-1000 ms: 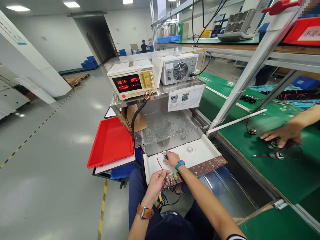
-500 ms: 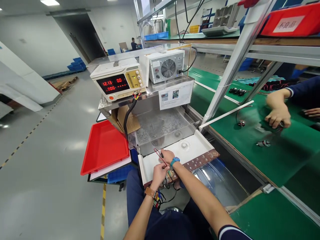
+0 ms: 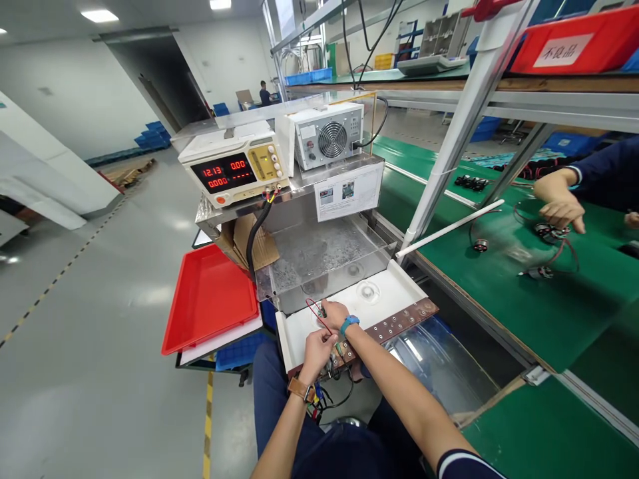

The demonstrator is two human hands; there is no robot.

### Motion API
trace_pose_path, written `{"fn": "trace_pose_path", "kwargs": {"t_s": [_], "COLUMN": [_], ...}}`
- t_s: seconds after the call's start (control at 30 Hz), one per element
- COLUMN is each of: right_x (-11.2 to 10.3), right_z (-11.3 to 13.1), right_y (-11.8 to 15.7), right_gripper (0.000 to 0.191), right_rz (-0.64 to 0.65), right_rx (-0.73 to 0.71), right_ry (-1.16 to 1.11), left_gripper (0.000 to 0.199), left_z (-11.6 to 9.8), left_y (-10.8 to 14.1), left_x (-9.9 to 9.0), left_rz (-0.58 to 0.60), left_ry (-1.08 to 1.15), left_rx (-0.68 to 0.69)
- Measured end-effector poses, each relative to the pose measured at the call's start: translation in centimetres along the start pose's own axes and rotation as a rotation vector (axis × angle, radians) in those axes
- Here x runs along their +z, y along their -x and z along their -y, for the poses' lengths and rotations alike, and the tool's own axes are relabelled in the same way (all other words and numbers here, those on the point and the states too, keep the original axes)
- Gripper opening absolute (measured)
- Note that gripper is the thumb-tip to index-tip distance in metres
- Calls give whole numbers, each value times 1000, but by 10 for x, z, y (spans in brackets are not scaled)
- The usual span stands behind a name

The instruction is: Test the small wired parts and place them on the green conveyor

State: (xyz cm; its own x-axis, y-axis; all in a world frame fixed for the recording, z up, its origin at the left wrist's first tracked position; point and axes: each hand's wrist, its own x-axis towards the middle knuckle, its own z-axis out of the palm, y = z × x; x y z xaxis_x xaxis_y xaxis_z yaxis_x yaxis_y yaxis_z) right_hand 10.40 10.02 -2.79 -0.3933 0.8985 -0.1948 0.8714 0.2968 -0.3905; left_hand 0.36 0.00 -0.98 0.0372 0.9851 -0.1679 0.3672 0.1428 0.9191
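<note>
My left hand (image 3: pixel 318 350), with a brown watch strap at its wrist, pinches a thin red wire (image 3: pixel 318 315) over the near edge of the white tray (image 3: pixel 394 290). Just beyond it, my right hand (image 3: pixel 335 315), wearing a blue band, is closed around a small dark part (image 3: pixel 322 310) that is mostly hidden by the fingers. The red wire loops up to the left of that part. Below my hands runs a brown strip (image 3: pixel 399 320) with rows of metal holes, with clips and cables at its left end.
A power supply (image 3: pixel 234 163) with a red display and a grey fan unit (image 3: pixel 329 136) stand on the metal shelf. A red tray (image 3: pixel 212 299) lies left. At right, another person's hand (image 3: pixel 562 206) is over motors on the green belt (image 3: pixel 479 293).
My hands have barely moved. On the green belt, the other person's hand has lifted slightly from a motor, which shows more now, and another motor lies shifted to the right.
</note>
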Motion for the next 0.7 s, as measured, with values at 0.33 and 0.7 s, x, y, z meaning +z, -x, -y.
{"fn": "trace_pose_path", "kwargs": {"t_s": [0.33, 0.7], "right_x": [1, 6], "right_z": [4, 8], "right_y": [2, 1], "right_gripper": [36, 31], "right_rz": [-28, -69], "right_rx": [13, 17], "right_ry": [-19, -38], "left_gripper": [22, 17], "left_z": [0, 2], "left_y": [2, 2], "left_x": [0, 1], "left_rz": [-42, -74], "left_ry": [5, 66], "left_rx": [2, -11]}}
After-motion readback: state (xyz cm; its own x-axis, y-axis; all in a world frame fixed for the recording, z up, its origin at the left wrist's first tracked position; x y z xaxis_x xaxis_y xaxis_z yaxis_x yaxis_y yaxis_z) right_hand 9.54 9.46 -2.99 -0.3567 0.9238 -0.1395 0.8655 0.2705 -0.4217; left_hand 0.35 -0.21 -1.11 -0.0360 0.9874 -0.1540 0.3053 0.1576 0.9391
